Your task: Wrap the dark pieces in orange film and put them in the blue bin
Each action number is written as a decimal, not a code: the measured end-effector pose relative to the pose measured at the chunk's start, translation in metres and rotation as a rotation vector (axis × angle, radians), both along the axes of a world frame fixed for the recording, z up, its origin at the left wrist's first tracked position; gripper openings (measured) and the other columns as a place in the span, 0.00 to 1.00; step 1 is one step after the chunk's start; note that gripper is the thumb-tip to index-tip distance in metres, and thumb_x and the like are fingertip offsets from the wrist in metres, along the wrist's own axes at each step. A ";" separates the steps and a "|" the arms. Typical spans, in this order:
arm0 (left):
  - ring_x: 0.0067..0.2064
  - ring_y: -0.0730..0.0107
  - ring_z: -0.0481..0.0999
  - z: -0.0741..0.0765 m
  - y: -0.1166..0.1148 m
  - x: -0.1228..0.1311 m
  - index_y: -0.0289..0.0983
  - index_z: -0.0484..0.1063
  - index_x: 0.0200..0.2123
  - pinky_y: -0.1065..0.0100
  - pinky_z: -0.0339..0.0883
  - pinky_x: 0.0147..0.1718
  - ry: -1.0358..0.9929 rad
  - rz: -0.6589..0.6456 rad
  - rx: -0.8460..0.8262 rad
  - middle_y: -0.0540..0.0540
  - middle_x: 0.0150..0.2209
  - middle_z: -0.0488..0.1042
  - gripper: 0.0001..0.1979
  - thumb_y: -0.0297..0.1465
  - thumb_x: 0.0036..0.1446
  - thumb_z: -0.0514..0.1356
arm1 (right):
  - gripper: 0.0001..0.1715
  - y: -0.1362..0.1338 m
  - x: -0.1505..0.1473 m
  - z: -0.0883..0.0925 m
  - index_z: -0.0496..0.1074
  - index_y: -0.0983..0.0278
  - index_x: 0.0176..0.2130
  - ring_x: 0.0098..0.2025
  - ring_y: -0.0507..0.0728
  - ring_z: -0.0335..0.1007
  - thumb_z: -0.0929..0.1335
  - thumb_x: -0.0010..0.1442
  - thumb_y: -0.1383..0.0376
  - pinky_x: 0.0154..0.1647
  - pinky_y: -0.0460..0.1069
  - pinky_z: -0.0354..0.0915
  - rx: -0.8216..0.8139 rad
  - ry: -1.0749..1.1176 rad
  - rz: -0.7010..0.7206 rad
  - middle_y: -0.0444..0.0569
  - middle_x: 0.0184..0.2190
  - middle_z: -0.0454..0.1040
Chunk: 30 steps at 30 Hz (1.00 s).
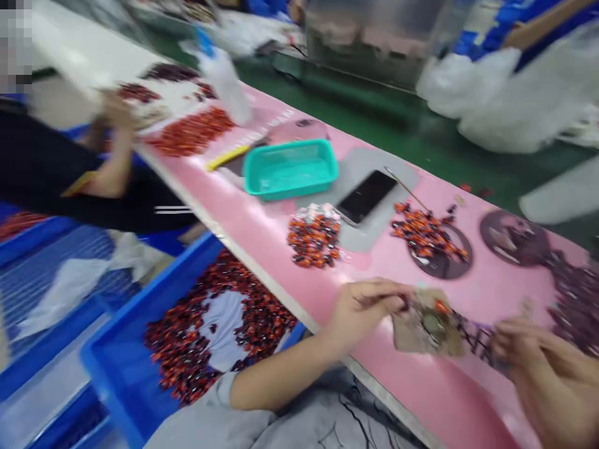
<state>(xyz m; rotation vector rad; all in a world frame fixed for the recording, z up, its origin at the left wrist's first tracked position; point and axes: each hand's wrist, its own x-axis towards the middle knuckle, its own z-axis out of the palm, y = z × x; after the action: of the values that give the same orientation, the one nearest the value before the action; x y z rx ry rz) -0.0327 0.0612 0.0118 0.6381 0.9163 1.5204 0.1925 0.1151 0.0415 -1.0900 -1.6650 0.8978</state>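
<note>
Small orange-and-black parts lie on a crumpled tan sheet just beside the left hand, its fingers curled almost closed at the sheet's edge; blur hides whether they pinch anything. The right hand, loosely curled, is near dark wiry parts on the pink workbench, its grip also unclear. A blue plastic crate heaped with similar parts sits off the bench, beyond the left hand.

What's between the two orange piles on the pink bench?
A gray mat with a black phone on it lies between the left pile and the right pile, in the head view.
</note>
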 end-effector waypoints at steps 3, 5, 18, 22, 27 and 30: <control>0.30 0.69 0.82 0.000 -0.008 0.004 0.44 0.85 0.38 0.70 0.79 0.30 -0.019 0.076 -0.040 0.47 0.31 0.84 0.15 0.41 0.46 0.75 | 0.24 -0.012 -0.003 -0.006 0.81 0.62 0.29 0.22 0.53 0.72 0.71 0.63 0.46 0.19 0.46 0.68 -0.149 0.034 -0.037 0.51 0.24 0.77; 0.29 0.70 0.82 -0.002 -0.010 0.007 0.44 0.85 0.36 0.72 0.78 0.29 -0.008 0.114 -0.057 0.48 0.30 0.84 0.13 0.38 0.46 0.76 | 0.27 -0.012 -0.008 -0.011 0.79 0.63 0.28 0.21 0.51 0.69 0.71 0.61 0.44 0.19 0.44 0.66 -0.232 0.015 -0.032 0.48 0.21 0.75; 0.30 0.67 0.83 -0.005 -0.019 0.023 0.41 0.84 0.32 0.71 0.79 0.29 0.156 0.091 -0.134 0.47 0.30 0.84 0.11 0.37 0.45 0.76 | 0.24 -0.018 -0.012 -0.031 0.74 0.64 0.30 0.24 0.50 0.67 0.66 0.67 0.48 0.25 0.46 0.63 -0.190 -0.099 0.012 0.45 0.24 0.73; 0.30 0.69 0.84 -0.005 -0.020 0.028 0.43 0.85 0.34 0.73 0.79 0.29 0.146 0.065 -0.123 0.48 0.31 0.85 0.08 0.35 0.48 0.76 | 0.20 -0.023 -0.012 -0.025 0.75 0.63 0.31 0.26 0.51 0.69 0.66 0.69 0.53 0.27 0.46 0.65 -0.096 -0.062 -0.011 0.46 0.26 0.75; 0.30 0.66 0.84 -0.004 -0.020 0.036 0.43 0.85 0.32 0.71 0.80 0.28 0.118 0.040 -0.139 0.47 0.31 0.85 0.08 0.36 0.46 0.76 | 0.17 -0.030 -0.014 -0.012 0.76 0.63 0.34 0.27 0.53 0.70 0.66 0.70 0.58 0.27 0.48 0.67 0.059 0.039 -0.035 0.48 0.27 0.75; 0.29 0.67 0.84 -0.003 -0.019 0.040 0.43 0.85 0.32 0.70 0.81 0.29 0.133 0.034 -0.141 0.47 0.31 0.85 0.09 0.36 0.46 0.76 | 0.14 -0.036 -0.014 -0.005 0.77 0.63 0.35 0.28 0.53 0.71 0.66 0.70 0.60 0.27 0.48 0.69 0.124 0.079 -0.001 0.49 0.29 0.76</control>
<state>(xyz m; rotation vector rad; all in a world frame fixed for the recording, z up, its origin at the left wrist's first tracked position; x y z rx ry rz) 0.0071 0.0418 0.0085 0.6300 1.1303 1.4415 0.1782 0.0789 0.0366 -0.9598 -1.6323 0.8152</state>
